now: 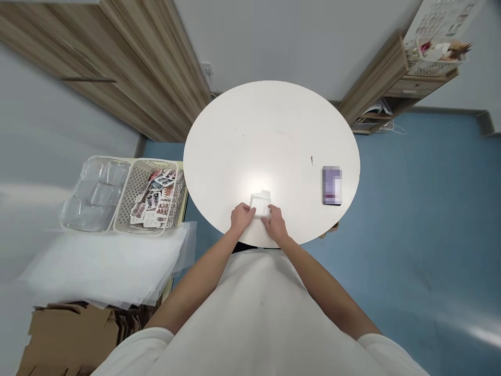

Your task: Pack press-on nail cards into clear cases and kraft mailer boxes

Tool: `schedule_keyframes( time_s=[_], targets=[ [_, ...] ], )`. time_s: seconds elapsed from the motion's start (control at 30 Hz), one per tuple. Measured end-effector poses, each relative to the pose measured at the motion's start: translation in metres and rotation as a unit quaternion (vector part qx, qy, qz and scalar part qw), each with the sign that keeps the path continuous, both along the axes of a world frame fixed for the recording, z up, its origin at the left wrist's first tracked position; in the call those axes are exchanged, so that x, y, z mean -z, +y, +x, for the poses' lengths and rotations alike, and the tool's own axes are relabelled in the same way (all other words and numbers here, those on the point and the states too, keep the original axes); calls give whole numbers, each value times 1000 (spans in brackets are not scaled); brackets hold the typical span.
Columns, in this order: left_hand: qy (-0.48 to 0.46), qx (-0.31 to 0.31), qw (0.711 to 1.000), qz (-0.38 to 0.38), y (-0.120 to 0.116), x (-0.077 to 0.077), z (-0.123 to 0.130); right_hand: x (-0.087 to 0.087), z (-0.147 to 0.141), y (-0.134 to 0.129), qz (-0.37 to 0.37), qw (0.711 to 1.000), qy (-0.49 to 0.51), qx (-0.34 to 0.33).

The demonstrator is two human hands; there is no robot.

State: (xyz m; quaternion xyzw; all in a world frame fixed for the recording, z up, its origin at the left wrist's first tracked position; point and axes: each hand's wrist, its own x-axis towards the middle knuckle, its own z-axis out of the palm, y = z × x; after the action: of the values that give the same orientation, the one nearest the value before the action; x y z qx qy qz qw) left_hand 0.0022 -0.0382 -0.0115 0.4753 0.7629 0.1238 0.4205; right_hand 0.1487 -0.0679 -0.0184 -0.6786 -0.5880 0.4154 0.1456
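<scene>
A small white box (260, 207), with a flap standing out at its far edge, is at the near side of the round white table (250, 130). My left hand (241, 216) pinches its left side between thumb and fingers. On the opposite side, my right hand (275, 223) grips the right edge, with the thumb near the lower corner. What the box contains, if anything, cannot be seen.
A phone with a blurred screen (332, 186) lies at the table's right. To the left are a basket of printed cards (124, 209), a basket of clear plastic boxes (94, 190), translucent sheets (105, 266) and folded cardboard (70, 339). Wooden cabinets (156, 68) stand behind.
</scene>
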Motion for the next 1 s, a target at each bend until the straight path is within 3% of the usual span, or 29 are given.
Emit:
schedule_keyframes(
  time_s=[0.1,0.2,0.33,0.43,0.57,0.77,1.0],
  targets=[
    [63,12,998,6,-2,-1,3,0,6,-8,9,998,-8,-63],
    [83,8,996,21,-7,-1,2,0,12,-11,9,997,16,-72],
    [19,-25,998,53,-21,1,-1,0,15,-13,-42,993,100,-37],
    [-42,-13,996,80,-34,4,0,-1,13,-12,-97,979,179,-1],
    [-74,-20,994,82,-43,8,1,-3,5,-8,-110,965,233,40],
    [-70,-66,991,94,-38,6,-27,-5,-31,10,-115,961,249,29],
    [-39,-85,989,110,-23,9,-92,-7,-102,44,-127,958,256,-24]
  ],
)
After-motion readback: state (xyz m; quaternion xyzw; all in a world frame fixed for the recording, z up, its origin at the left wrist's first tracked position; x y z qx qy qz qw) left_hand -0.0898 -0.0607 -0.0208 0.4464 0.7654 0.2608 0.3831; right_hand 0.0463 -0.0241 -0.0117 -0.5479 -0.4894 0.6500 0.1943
